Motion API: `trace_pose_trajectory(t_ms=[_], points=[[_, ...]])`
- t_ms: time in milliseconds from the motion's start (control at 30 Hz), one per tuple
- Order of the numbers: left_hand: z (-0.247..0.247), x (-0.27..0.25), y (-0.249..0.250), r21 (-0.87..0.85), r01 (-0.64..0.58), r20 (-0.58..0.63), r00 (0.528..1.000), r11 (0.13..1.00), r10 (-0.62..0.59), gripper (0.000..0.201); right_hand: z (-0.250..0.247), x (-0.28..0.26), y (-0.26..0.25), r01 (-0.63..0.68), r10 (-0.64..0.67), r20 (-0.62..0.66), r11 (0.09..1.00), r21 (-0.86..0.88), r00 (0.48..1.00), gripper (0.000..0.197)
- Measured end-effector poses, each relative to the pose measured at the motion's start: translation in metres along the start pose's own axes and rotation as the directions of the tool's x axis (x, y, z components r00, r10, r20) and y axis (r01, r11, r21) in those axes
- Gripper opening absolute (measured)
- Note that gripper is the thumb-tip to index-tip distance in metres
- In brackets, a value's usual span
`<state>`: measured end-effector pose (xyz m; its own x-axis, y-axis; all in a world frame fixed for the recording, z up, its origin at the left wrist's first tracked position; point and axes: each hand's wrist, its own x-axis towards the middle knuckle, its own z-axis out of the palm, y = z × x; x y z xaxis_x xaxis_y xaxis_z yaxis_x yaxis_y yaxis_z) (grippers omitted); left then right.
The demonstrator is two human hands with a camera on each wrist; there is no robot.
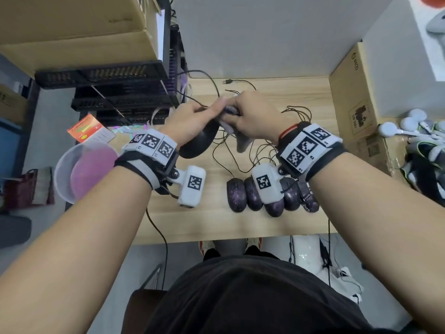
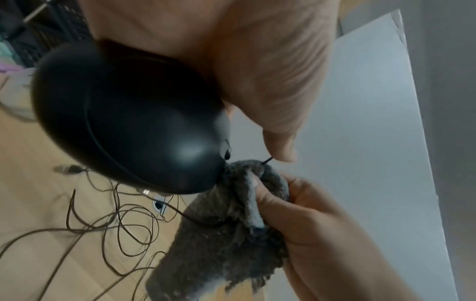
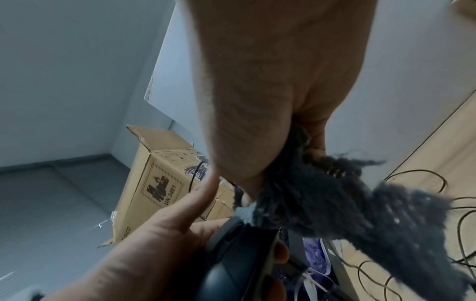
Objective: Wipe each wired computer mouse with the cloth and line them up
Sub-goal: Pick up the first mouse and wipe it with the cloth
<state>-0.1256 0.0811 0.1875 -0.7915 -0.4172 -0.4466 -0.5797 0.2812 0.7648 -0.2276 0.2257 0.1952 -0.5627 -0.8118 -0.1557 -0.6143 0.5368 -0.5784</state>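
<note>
The left hand (image 1: 192, 119) grips a black mouse (image 1: 199, 143), holding it up off the table (image 1: 207, 222), fingers curled round its body. The right hand (image 1: 252, 116) pinches a bunched grey cloth (image 2: 231, 234) against the front end of that mouse, where its cord comes out. So the wiping of this one looks to be under way.

Nearer the body than the right hand, under its wrist, a row of purple-speckled mice (image 1: 237, 195) lies side by side, touching one another; at least five show, partly hidden by the wrist camera. These seem already wiped and lined up. No other loose mouse shows on the table, so the black one may be the last.

Between the hands and the row lies a tangle of thin cords (image 1: 262, 150), which could snag. Bare wood lies just left of the row, toward the left hand. A cardboard box (image 1: 354, 109) closes the side beyond the right hand, and black crates (image 1: 120, 102) stand beyond the left.
</note>
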Motion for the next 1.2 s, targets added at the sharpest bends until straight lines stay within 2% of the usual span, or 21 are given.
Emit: trace_pose_trajectory(t_ms=[67, 133, 267, 333, 400, 500, 633, 733, 767, 833, 900, 933, 1000, 1067, 1100, 1200], points=[[0.002, 0.000, -0.003, 0.058, -0.039, 0.032, 0.999, 0.998, 0.037, 0.073, 0.001, 0.000, -0.002, -0.017, 0.018, 0.038, 1.000, -0.013, 0.999, 0.023], [0.004, 0.003, -0.002, 0.103, -0.062, -0.016, 0.998, 0.993, 0.064, 0.052, 0.004, 0.002, -0.003, -0.002, 0.003, 0.023, 0.999, -0.046, 1.000, 0.020], [0.003, 0.010, -0.005, 0.125, -0.003, -0.108, 0.994, 0.992, 0.017, 0.047, 0.008, 0.005, 0.004, 0.012, -0.011, 0.011, 0.999, -0.030, 1.000, 0.021], [-0.001, 0.010, -0.009, 0.021, -0.005, -0.069, 0.998, 1.000, 0.007, 0.045, 0.011, 0.006, 0.012, -0.018, 0.019, 0.027, 1.000, -0.020, 0.999, 0.019], [-0.006, 0.010, -0.012, -0.180, 0.008, -0.056, 0.998, 0.984, -0.019, 0.045, 0.016, 0.005, 0.027, -0.091, 0.093, 0.033, 0.995, -0.050, 0.995, 0.015], [-0.018, 0.008, -0.013, -0.445, 0.080, -0.055, 0.992, 0.892, -0.116, 0.043, 0.021, -0.001, 0.056, -0.241, 0.243, 0.011, 0.965, -0.105, 0.970, 0.013], [-0.035, 0.013, -0.021, -0.548, 0.066, -0.089, 0.987, 0.834, -0.136, 0.050, 0.025, -0.017, 0.097, -0.455, 0.455, -0.023, 0.887, -0.077, 0.890, 0.009], [-0.042, 0.014, -0.024, -0.549, 0.084, -0.118, 0.977, 0.832, -0.177, 0.048, 0.024, -0.023, 0.123, -0.614, 0.602, -0.168, 0.789, -0.026, 0.780, 0.012], [-0.043, 0.015, -0.025, -0.512, 0.089, -0.148, 0.971, 0.855, -0.189, 0.046, 0.022, -0.022, 0.123, -0.637, 0.635, -0.195, 0.768, 0.060, 0.747, 0.012], [-0.042, 0.014, -0.027, -0.447, 0.104, -0.181, 0.962, 0.889, -0.204, 0.042, 0.015, -0.017, 0.114, -0.614, 0.642, -0.281, 0.766, 0.190, 0.714, 0.019], [-0.035, 0.017, -0.032, -0.314, 0.115, -0.180, 0.967, 0.942, -0.178, 0.043, 0.004, -0.010, 0.091, -0.514, 0.580, -0.355, 0.814, 0.271, 0.733, 0.024], [-0.031, 0.015, -0.029, -0.224, 0.111, -0.157, 0.976, 0.968, -0.148, 0.046, -0.003, -0.006, 0.076, -0.447, 0.533, -0.365, 0.843, 0.298, 0.763, 0.024], [-0.019, 0.014, -0.022, -0.110, 0.086, -0.135, 0.986, 0.990, -0.101, 0.049, -0.014, 0.001, 0.047, -0.278, 0.392, -0.331, 0.898, 0.342, 0.858, 0.021], [-0.012, 0.011, -0.011, -0.068, 0.059, -0.077, 0.995, 0.996, -0.064, 0.052, -0.018, 0.004, 0.019, -0.140, 0.187, -0.278, 0.974, 0.180, 0.942, 0.018], [-0.010, 0.013, -0.008, -0.081, 0.063, -0.072, 0.995, 0.995, -0.069, 0.061, -0.018, 0.005, 0.008, -0.073, 0.087, -0.219, 0.995, 0.072, 0.972, 0.016], [-0.004, 0.013, 0.002, -0.097, 0.056, -0.034, 0.998, 0.994, -0.060, 0.089, -0.010, 0.007, -0.007, 0.073, -0.080, -0.058, 0.991, -0.108, 0.995, 0.017]])
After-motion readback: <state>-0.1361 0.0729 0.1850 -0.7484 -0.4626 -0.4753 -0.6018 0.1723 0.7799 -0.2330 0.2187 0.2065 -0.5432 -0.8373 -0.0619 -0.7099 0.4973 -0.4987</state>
